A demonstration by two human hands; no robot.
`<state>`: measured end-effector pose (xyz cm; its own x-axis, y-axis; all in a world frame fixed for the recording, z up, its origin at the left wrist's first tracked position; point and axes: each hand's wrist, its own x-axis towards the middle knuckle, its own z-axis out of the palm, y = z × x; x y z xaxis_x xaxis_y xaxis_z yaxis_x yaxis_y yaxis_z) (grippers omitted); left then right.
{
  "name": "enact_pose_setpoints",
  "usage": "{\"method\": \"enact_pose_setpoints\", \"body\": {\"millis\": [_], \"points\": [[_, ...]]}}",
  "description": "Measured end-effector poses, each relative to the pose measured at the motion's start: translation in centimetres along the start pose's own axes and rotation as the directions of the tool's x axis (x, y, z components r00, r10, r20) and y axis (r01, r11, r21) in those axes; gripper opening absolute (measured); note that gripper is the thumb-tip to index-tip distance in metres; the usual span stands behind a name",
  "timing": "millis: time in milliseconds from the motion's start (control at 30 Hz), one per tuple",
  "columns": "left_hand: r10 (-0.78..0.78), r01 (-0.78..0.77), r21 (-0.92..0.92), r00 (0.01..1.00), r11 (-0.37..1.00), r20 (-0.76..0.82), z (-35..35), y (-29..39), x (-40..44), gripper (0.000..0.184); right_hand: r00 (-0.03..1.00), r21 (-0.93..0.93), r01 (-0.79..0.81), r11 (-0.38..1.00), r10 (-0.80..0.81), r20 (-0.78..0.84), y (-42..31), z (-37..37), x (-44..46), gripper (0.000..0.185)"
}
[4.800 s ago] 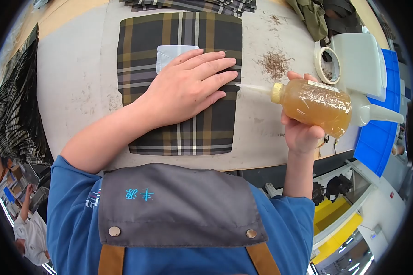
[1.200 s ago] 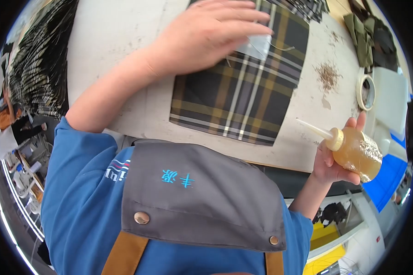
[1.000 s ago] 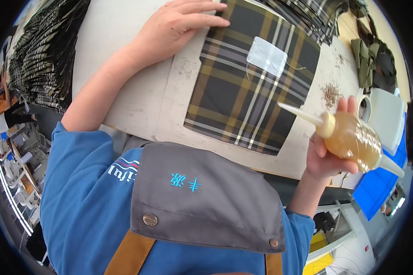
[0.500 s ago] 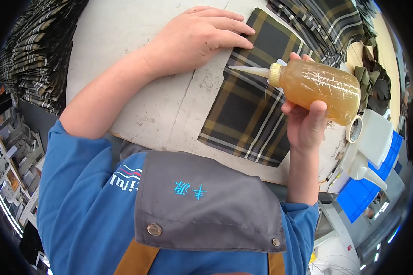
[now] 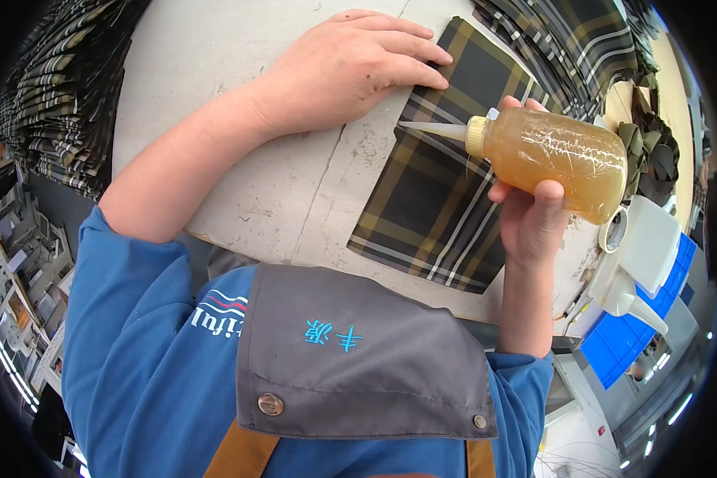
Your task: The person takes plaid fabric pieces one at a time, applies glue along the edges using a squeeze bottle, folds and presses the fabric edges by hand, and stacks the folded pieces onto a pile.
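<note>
My right hand (image 5: 531,211) is wrapped round a squeeze bottle (image 5: 562,159) of amber liquid, tilted sideways with its long pale nozzle pointing left. The nozzle tip is over the left edge of a plaid fabric piece (image 5: 426,203); whether it touches the cloth I cannot tell. This dark piece with olive and white stripes lies flat on the worn white table (image 5: 295,199). My left hand (image 5: 366,64) rests palm down, fingers stretched out, with its fingertips on the upper left edge of the fabric. The bottle and right hand cover part of the cloth.
A stack of plaid pieces (image 5: 585,48) lies at the upper right, and a large pile of plaid fabric (image 5: 64,88) hangs at the left. Beside my right forearm are a tape roll (image 5: 614,229), a white plastic container (image 5: 649,247) and a blue panel (image 5: 625,342).
In the view, the fabric and my left hand sit slightly farther right than before. The bottle has barely moved, its nozzle tip still near the cloth's left edge.
</note>
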<state>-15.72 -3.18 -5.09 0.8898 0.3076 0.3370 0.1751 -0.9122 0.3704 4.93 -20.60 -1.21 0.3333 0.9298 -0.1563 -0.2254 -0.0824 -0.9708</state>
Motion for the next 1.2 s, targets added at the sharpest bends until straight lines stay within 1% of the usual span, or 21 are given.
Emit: {"method": "enact_pose_setpoints", "body": {"millis": [100,167,200,267,467,600,667,700,767,900,967,1100,1167,1200], "points": [[0.0,0.0,-0.003,1.0,1.0,0.002,0.0,0.0,0.0,0.034,1.0,0.0,0.008,1.0,-0.008,-0.013,-0.2,0.2,-0.1,0.104],[-0.002,0.002,0.011,1.0,1.0,-0.002,0.1,0.0,-0.1,0.035,0.998,0.011,-0.058,0.998,0.057,0.04,-0.4,-0.1,-0.3,0.106],[-0.001,0.001,0.009,1.0,1.0,-0.001,0.1,0.0,-0.1,0.035,0.998,0.012,-0.059,0.998,0.059,0.038,-0.5,0.2,-0.3,0.106],[0.003,-0.003,-0.004,1.0,1.0,0.001,0.0,-0.1,0.0,0.036,0.998,-0.154,-0.033,0.987,0.023,-0.063,-0.6,1.0,-0.3,0.121],[0.011,-0.011,-0.032,1.0,0.999,-0.005,0.0,-0.2,0.0,0.036,0.994,-0.158,-0.11,0.981,0.111,-0.006,-0.5,0.3,-1.1,0.123],[0.016,-0.017,-0.045,1.0,0.999,-0.008,0.0,-0.4,0.1,0.035,0.993,-0.158,-0.119,0.98,0.116,-0.029,-0.4,0.7,-1.8,0.124],[0.017,-0.011,-0.189,0.999,0.982,0.032,-0.3,-0.6,0.3,0.027,0.993,-0.148,-0.119,0.982,0.116,-0.029,-0.1,0.7,-2.2,0.123],[0.015,-0.008,-0.193,0.999,0.981,0.036,-0.2,-0.6,0.3,0.027,0.992,-0.146,-0.125,0.981,0.122,-0.03,-0.1,0.7,-2.4,0.123],[0.031,-0.035,-0.194,0.999,0.98,-0.021,-0.1,-0.6,0.3,0.027,0.99,-0.132,-0.138,0.982,0.137,-0.019,0.0,0.8,-2.8,0.121],[0.037,-0.04,-0.189,0.999,0.981,-0.021,-0.1,-0.6,0.4,0.027,0.988,-0.12,-0.152,0.981,0.153,0.006,0.4,0.8,-3.7,0.119],[0.051,-0.058,-0.2,0.998,0.978,-0.04,-0.1,-0.8,0.4,0.026,0.973,0.093,-0.225,0.97,0.217,0.082,0.6,0.6,-4.2,0.114],[0.059,-0.068,-0.217,0.997,0.974,-0.048,-0.1,-0.8,0.3,0.026,0.96,0.095,-0.274,0.957,0.265,0.094,0.6,1.1,-5.2,0.115],[0.057,-0.065,-0.21,0.997,0.976,-0.044,-0.2,-0.7,0.3,0.026,0.93,0.075,-0.349,0.934,0.335,0.152,0.6,1.1,-5.6,0.114],[0.055,-0.062,-0.202,0.998,0.977,-0.04,-0.2,-0.7,0.3,0.026,0.931,0.075,-0.347,0.935,0.333,0.151,0.9,1.1,-5.9,0.114]]}}
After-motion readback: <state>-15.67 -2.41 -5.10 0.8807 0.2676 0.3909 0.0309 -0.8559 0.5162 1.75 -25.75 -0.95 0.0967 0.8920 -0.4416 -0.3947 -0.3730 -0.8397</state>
